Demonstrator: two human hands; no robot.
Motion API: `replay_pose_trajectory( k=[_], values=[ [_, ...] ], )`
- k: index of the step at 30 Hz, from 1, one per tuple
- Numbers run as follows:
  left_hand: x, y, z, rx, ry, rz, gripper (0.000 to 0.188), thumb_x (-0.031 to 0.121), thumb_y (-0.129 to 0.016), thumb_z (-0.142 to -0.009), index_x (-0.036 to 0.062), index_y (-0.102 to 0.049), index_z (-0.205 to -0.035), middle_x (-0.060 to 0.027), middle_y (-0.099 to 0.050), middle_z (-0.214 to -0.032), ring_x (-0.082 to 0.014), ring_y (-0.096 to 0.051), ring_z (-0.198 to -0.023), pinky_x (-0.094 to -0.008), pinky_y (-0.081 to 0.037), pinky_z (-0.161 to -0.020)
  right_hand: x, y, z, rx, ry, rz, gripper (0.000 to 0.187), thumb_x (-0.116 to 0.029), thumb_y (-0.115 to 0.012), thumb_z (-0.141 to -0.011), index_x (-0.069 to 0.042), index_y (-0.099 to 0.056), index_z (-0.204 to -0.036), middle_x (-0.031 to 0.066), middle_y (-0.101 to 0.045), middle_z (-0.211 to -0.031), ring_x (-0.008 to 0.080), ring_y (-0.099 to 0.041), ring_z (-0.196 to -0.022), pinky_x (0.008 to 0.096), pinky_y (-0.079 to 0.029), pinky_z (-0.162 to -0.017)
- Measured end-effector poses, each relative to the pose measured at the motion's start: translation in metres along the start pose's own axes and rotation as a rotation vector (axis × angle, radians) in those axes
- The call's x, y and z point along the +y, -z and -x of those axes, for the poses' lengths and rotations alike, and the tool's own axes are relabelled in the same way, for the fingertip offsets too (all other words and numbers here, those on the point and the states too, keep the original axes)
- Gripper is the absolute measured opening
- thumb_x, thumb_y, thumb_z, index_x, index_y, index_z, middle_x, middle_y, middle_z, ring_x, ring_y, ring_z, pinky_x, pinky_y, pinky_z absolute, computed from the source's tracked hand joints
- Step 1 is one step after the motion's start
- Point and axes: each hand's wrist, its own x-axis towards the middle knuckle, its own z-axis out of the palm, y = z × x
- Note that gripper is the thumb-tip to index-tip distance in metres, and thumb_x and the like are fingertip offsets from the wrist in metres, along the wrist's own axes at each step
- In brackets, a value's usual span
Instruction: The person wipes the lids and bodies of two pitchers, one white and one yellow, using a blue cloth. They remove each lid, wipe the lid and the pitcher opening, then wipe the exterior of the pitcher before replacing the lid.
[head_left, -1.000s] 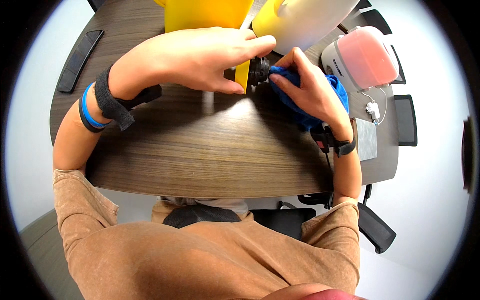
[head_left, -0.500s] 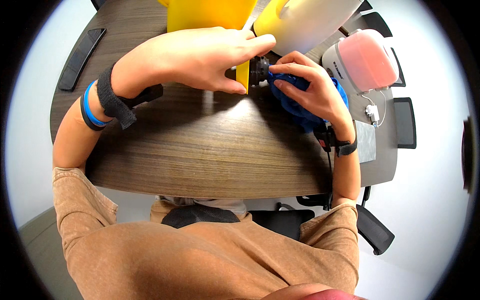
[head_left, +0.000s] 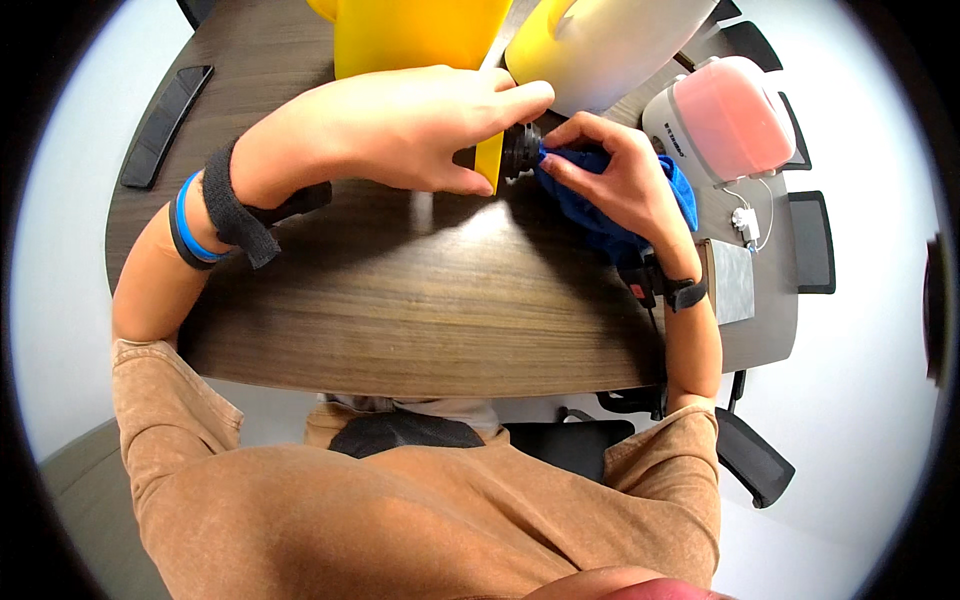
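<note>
My left hand is curled around an object with a flat yellow face and a black ribbed round end. Its thumb and fingers lie at the yellow edge, and the palm hides the rest, so its kind cannot be told. Just to the right, my right hand pinches a blue cloth between thumb and forefinger, right at the black ribbed end. The bunched cloth hangs below and behind this hand onto the table.
Beyond my hands on the wooden table stand a yellow container and a yellow-and-white jug. To the right are a pink-lidded white appliance, a white plug with cable and a grey notebook. A black phone lies far left.
My right fingers have drawn closer together on the cloth beside the black end. My left hand keeps its grip, and the whole view has shifted slightly.
</note>
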Motion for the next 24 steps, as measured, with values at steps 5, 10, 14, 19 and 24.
replay_pose_trajectory(
  k=[5, 10, 14, 19, 24],
  values=[
    [0.005, 0.004, -0.001, -0.001, 0.002, -0.013, 0.066, 0.016, -0.091, -0.086, 0.0052, -0.048, -0.135, -0.0210, -0.062, -0.125, -0.0456, -0.067, -0.116, -0.0503, -0.056, -0.094, -0.002, 0.004, -0.003, -0.054, 0.124, 0.102, 0.027, -0.015, -0.085, -0.094, 0.000, -0.072, -0.112, 0.0137, -0.077, -0.108, 0.0292, -0.076, -0.107, 0.0383, -0.059, -0.097],
    [0.007, 0.004, -0.001, -0.019, 0.033, -0.004, 0.066, 0.016, -0.090, -0.086, 0.0050, -0.049, -0.136, -0.0214, -0.062, -0.124, -0.0461, -0.067, -0.115, -0.0505, -0.056, -0.094, -0.018, 0.009, 0.002, -0.162, 0.049, 0.045, 0.031, -0.013, -0.085, -0.096, 0.000, -0.067, -0.118, 0.0130, -0.072, -0.116, 0.0274, -0.071, -0.109, 0.0385, -0.056, -0.102],
    [0.001, 0.002, 0.002, 0.009, -0.015, -0.024, 0.065, 0.016, -0.090, -0.087, 0.0050, -0.049, -0.136, -0.0218, -0.062, -0.125, -0.0465, -0.067, -0.114, -0.0509, -0.056, -0.093, -0.007, 0.004, -0.001, -0.087, 0.079, 0.055, 0.027, -0.011, -0.081, -0.099, 0.000, -0.068, -0.120, 0.0137, -0.074, -0.114, 0.0267, -0.071, -0.109, 0.0374, -0.055, -0.102],
    [0.004, -0.001, 0.001, 0.013, 0.024, -0.016, 0.065, 0.015, -0.089, -0.087, 0.0051, -0.049, -0.136, -0.0216, -0.061, -0.126, -0.0466, -0.067, -0.113, -0.0516, -0.056, -0.092, -0.001, 0.000, 0.001, 0.041, 0.088, 0.027, 0.024, -0.011, -0.078, -0.100, -0.001, -0.071, -0.120, 0.0145, -0.079, -0.109, 0.0259, -0.076, -0.103, 0.0376, -0.059, -0.094],
    [-0.001, -0.003, 0.002, 0.028, -0.026, -0.013, 0.066, 0.014, -0.089, -0.086, 0.0056, -0.048, -0.137, -0.0210, -0.061, -0.126, -0.0466, -0.067, -0.114, -0.0519, -0.056, -0.092, 0.002, -0.006, 0.000, 0.071, 0.070, 0.035, 0.020, -0.011, -0.080, -0.098, 0.000, -0.071, -0.112, 0.0139, -0.080, -0.108, 0.0245, -0.077, -0.100, 0.0369, -0.059, -0.090]
  ],
)
